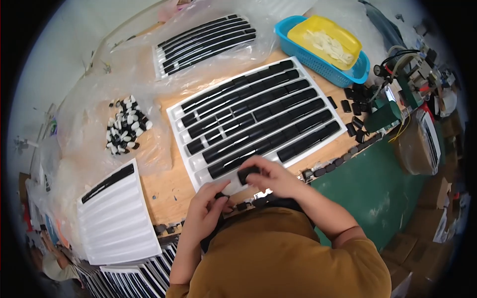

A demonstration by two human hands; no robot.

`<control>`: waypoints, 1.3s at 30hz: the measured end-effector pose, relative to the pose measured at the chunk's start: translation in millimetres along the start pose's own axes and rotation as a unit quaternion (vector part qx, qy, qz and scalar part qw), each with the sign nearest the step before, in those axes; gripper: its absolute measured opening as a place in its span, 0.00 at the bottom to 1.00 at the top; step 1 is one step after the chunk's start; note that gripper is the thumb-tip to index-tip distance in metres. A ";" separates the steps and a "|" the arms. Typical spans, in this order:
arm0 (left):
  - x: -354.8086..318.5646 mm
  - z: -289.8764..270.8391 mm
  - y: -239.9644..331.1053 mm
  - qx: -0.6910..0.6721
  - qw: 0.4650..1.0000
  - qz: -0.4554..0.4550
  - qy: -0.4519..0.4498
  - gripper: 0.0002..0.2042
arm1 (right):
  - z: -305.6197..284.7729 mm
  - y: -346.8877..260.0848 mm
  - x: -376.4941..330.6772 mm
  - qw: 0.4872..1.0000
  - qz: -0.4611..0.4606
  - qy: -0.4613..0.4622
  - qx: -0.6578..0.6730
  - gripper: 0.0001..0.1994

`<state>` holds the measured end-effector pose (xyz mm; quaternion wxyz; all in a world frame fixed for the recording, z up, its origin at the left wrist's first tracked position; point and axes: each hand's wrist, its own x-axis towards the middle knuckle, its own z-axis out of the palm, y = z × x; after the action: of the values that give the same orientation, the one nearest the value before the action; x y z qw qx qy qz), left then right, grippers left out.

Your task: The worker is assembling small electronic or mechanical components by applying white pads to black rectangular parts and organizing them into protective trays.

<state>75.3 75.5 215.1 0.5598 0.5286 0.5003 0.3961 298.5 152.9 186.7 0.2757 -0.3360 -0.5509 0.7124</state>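
My left hand (204, 206) is closed, its thumb and fingers pinching a small dark piece (221, 195) near the table's front edge. Just right of it, my right hand (275, 178) grips a black block-shaped piece (248, 175) over the front of a white ribbed tray (199, 176). Long rows of black pieces (268, 107) fill most of that tray's grooves. The front row has a bare stretch beside my right hand. What the pieces are exactly cannot be made out.
A second white tray (117, 213) with one black row lies at left, by a pile of black-and-white pieces (128, 124). Another filled tray (208, 42) lies at the back under clear plastic. A blue basket (318, 62) holding a yellow tray (303, 30) stands back right, near loose black pieces (356, 108).
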 end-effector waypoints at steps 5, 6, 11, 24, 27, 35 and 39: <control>6.0 3.6 8.8 -0.143 0.987 -0.005 0.078 0.15 | -11.9 7.9 0.9 0.966 -0.013 -0.025 0.256 0.18; 6.9 1.2 6.7 -0.134 0.989 -0.006 0.067 0.15 | -11.9 5.9 0.5 0.969 -0.020 -0.036 0.245 0.18; 8.2 5.2 9.9 -0.153 0.984 -0.023 0.089 0.16 | -5.8 -5.6 -2.8 0.998 -0.013 -0.007 0.060 0.15; 8.9 5.0 0.6 -0.125 0.990 0.002 0.065 0.16 | 19.3 -21.7 -6.8 0.985 -0.061 0.002 -0.164 0.13; 8.2 4.3 2.4 -0.114 0.992 0.011 0.061 0.16 | 21.1 -21.5 -7.6 0.982 -0.063 0.004 -0.176 0.13; 1.8 13.8 -6.8 -0.189 0.976 0.014 0.107 0.15 | 38.2 -16.4 -6.9 0.989 -0.100 0.039 -0.098 0.12; -0.3 12.6 -2.6 -0.232 0.965 0.001 0.123 0.14 | 37.6 -11.0 -3.0 0.999 -0.042 0.018 -0.005 0.12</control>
<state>87.4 72.4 211.8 0.6010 0.3316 0.4592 0.5638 271.2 130.8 204.2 0.3133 -0.3268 -0.5630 0.6914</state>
